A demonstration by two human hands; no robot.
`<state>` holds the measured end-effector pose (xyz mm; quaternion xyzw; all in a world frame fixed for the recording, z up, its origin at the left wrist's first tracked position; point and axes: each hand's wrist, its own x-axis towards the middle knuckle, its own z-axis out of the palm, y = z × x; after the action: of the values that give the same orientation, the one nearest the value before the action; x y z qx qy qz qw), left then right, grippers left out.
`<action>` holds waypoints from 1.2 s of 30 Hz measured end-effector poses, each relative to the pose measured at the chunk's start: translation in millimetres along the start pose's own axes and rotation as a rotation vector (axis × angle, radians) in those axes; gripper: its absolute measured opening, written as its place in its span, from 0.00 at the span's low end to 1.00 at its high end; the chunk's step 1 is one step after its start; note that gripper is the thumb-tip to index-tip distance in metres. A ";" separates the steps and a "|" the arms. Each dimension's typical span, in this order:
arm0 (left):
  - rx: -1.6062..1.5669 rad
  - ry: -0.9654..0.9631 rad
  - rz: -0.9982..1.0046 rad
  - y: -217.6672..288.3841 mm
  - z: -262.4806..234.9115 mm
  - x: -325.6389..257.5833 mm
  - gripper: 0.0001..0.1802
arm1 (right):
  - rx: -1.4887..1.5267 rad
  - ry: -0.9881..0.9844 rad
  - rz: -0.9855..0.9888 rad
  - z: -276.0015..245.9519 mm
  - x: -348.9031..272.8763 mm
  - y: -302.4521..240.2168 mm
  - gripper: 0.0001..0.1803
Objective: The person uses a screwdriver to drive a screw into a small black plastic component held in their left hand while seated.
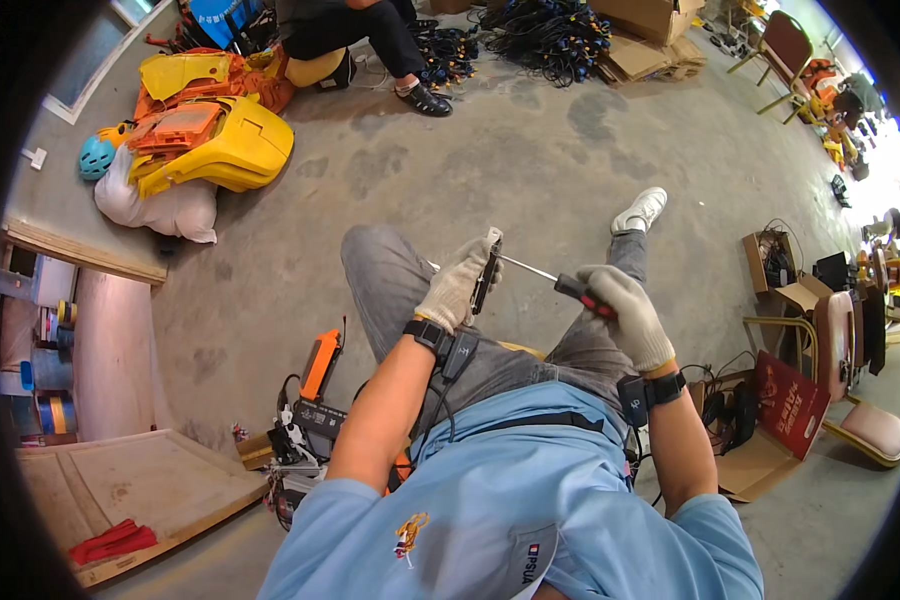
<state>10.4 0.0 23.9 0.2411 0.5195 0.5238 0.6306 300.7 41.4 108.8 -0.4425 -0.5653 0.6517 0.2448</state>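
Note:
In a cream knitted glove, my left hand (454, 283) is closed around a narrow dark part (487, 272), held upright above my lap; its exact kind does not show. My right hand (625, 312), gloved the same way, grips a screwdriver (573, 289) by its black and red handle. The metal shaft points left, and its tip meets or nearly meets the edge of the dark part. Whether a screw sits there is too small to tell.
Beside my left leg lie an orange battery-like block (320, 364) and black-and-white devices with cables (295, 440). Yellow plastic shells (240, 140) are piled far left. Another person's shoe (425, 100) rests near cable heaps (550, 45). At right are an open carton (760, 450) and chairs (835, 345).

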 end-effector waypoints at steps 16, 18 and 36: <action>-0.092 0.018 0.008 -5.4 -5.3 1.9 0.26 | 0.217 0.077 0.053 -6.0 5.6 28.5 0.20; -0.072 0.001 0.022 -5.5 -6.3 1.7 0.26 | 0.274 0.089 0.000 -4.6 6.6 31.2 0.20; 0.001 -0.023 0.005 -6.2 -5.5 2.0 0.25 | 0.297 0.173 0.033 -9.6 10.0 32.0 0.25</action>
<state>7.8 -1.6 15.9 0.2487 0.5118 0.5222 0.6352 309.8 46.8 75.6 -0.4652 -0.4322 0.6915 0.3444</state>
